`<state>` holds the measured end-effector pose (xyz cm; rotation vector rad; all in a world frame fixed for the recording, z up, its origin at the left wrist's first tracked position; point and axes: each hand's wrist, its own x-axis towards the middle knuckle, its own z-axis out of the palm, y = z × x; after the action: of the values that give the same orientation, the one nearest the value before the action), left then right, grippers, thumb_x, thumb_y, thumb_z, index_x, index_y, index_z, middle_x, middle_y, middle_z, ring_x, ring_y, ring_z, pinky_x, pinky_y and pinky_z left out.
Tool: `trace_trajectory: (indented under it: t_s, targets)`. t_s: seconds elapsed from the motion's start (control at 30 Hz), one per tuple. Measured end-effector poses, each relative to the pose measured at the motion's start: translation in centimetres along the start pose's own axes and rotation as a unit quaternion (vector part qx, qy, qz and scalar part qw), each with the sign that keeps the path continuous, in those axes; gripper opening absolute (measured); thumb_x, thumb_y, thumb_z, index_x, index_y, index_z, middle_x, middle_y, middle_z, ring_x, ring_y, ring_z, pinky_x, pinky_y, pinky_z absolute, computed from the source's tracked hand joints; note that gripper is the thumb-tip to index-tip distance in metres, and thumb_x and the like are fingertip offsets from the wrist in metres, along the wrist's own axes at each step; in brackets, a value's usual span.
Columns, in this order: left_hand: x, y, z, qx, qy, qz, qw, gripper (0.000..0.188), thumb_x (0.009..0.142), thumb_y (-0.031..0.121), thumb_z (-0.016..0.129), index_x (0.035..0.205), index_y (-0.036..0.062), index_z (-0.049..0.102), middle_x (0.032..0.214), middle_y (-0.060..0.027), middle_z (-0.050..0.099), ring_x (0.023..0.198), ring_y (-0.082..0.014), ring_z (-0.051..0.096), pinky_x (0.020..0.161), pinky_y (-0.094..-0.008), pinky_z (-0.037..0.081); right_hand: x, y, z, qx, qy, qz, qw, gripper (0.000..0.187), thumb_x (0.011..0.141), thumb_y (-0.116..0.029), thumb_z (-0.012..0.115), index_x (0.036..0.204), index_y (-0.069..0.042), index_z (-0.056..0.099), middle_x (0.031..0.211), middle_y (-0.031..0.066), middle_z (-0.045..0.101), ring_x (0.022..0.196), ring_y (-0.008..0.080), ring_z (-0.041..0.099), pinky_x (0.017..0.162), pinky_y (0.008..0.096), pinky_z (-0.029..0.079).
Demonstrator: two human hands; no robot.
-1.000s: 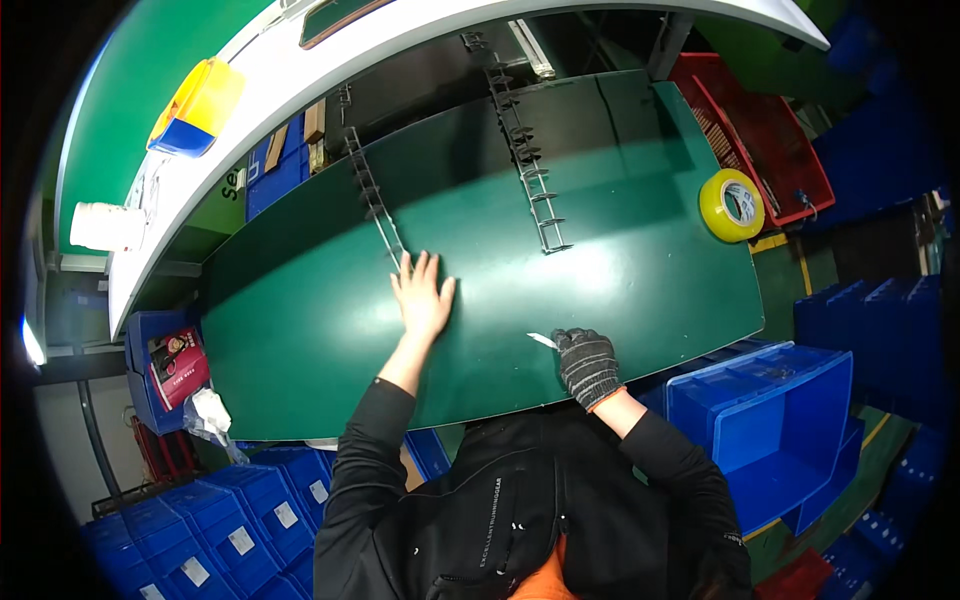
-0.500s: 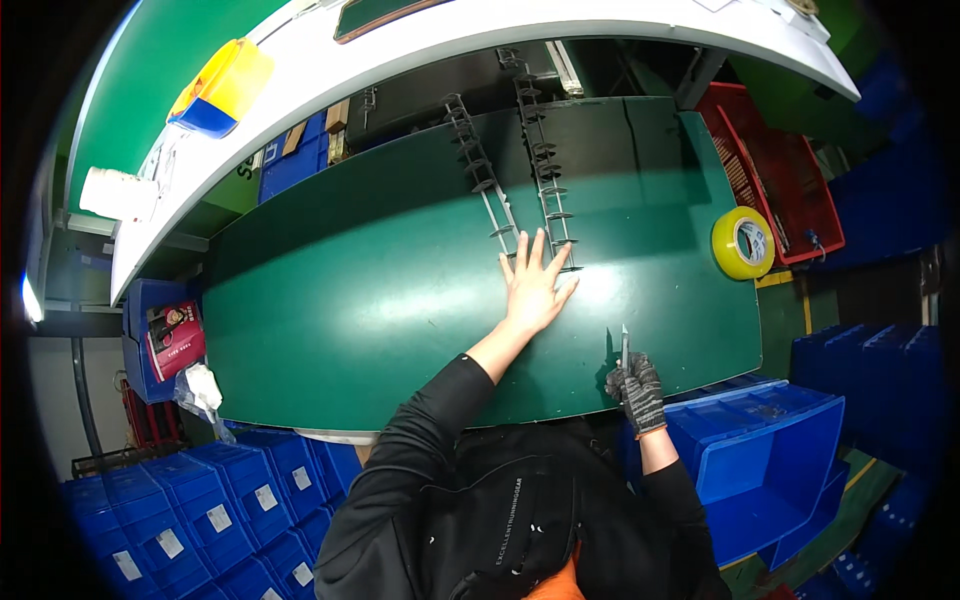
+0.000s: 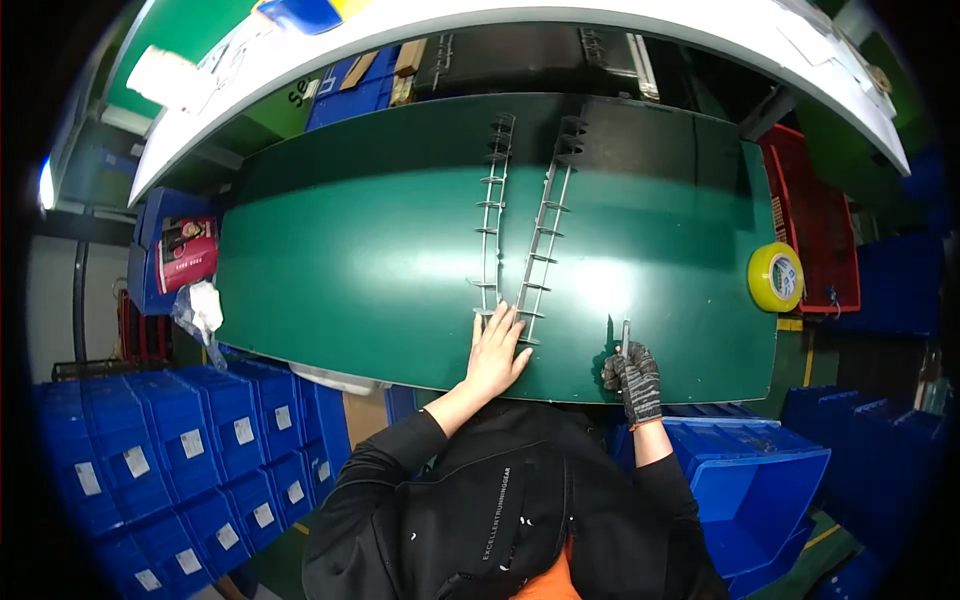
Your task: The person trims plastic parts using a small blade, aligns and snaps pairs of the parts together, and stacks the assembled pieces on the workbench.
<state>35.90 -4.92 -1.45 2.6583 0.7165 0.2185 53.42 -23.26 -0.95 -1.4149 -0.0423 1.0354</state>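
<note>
Two ladder-like strips point(image 3: 491, 205) lie side by side and apart on a green tabletop point(image 3: 350, 270), drawing closer together toward a person in dark sleeves. Bare and spread, the left hand point(image 3: 493, 362) rests at their near ends, fingertips at the left strip and just beside the right strip point(image 3: 545, 258); its fingers are extended rather than curled, and whether they press down or pinch anything cannot be told. The right hand point(image 3: 636, 382), in a striped gray glove, is closed around a slim knife-like tool point(image 3: 626, 335), the tip pointing away from the body and well clear of both strips. A yellow tape roll point(image 3: 768, 276) sits at the table's right edge near a red crate point(image 3: 822, 235), with an open blue bin point(image 3: 750, 490) below. The step in hand appears to be setting the strips in place within reach, the tool held ready but not applied. The next move seems to call for a steady left hand on one strip, its fingers kept out of the tool's line, and a controlled approach from the gloved side.
</note>
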Motion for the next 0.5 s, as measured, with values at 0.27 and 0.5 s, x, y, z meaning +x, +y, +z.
trace_trajectory:
  t_s: [0.27,0.5]
  targets:
    - [-3.9,-2.6,-6.5,-0.029,0.106,-0.011,0.994,0.039,0.074,0.021,0.064,0.11,0.0098,0.056,0.123,-0.014,0.045,0.114,-0.0313,0.043,0.094,-0.0454,0.033,0.9,-1.4,4.8,0.014,0.006,0.028,1.0,0.015,0.086,-0.013,0.055,0.096,-0.005,0.048,0.071,0.005,0.058,0.054,0.0112,0.054,0.04,0.0206,0.04]
    - [5.8,-9.8,-5.3,-0.086,0.06,-0.271,0.957,0.074,0.068,0.035,0.07,0.121,-0.0048,0.038,0.118,-0.0206,0.046,0.107,-0.0317,0.048,0.089,-0.0392,0.041,-0.6,-0.6,7.9,0.026,0.076,0.064,0.995,0.012,0.084,-0.014,0.058,0.091,-0.009,0.052,0.068,0.0022,0.058,0.047,0.0065,0.048,0.034,0.0193,0.031]
